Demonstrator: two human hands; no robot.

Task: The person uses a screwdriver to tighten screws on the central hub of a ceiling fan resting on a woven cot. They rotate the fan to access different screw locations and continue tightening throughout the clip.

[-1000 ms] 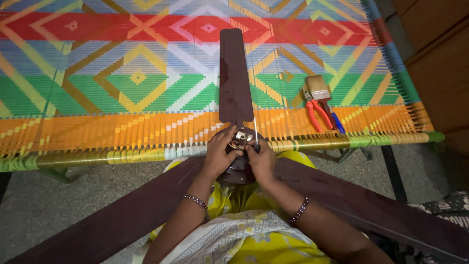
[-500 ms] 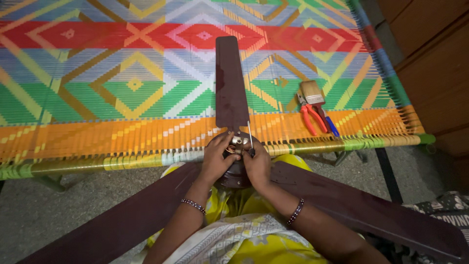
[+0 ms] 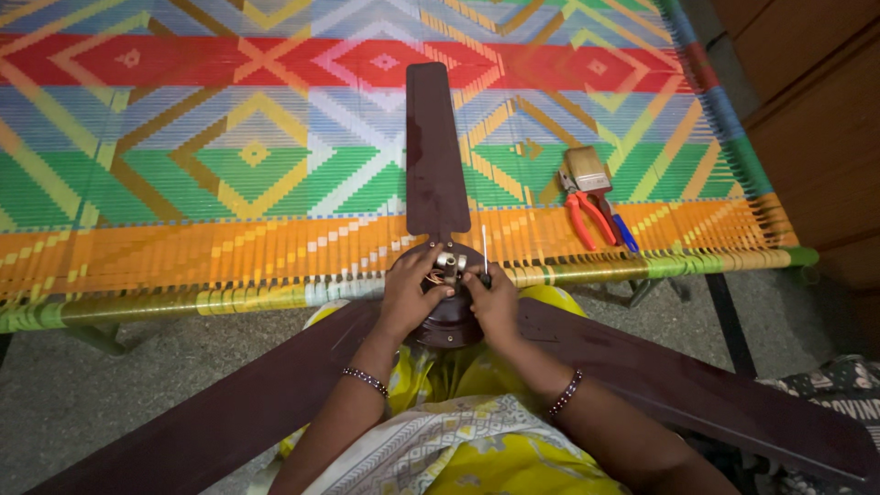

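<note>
A dark brown ceiling fan (image 3: 436,165) with three blades lies partly on my lap, one blade resting on the woven cot. My left hand (image 3: 411,293) grips the round motor hub (image 3: 449,325) beside the short metal shaft (image 3: 448,264). My right hand (image 3: 492,302) is closed on a thin screwdriver (image 3: 484,246) that stands upright at the hub, its handle hidden in my fingers. Both wrists wear beaded bracelets.
A colourful woven cot (image 3: 229,165) fills the upper view, its frame edge (image 3: 183,302) just before my knees. Red-handled pliers (image 3: 587,215), a paintbrush (image 3: 587,170) and a blue-handled tool (image 3: 625,234) lie on it to the right. Grey floor below; wooden furniture (image 3: 807,110) at right.
My hands have stayed on the hub with small finger movements. The view has shifted slightly, and the screwdriver shaft now stands upright at my right hand.
</note>
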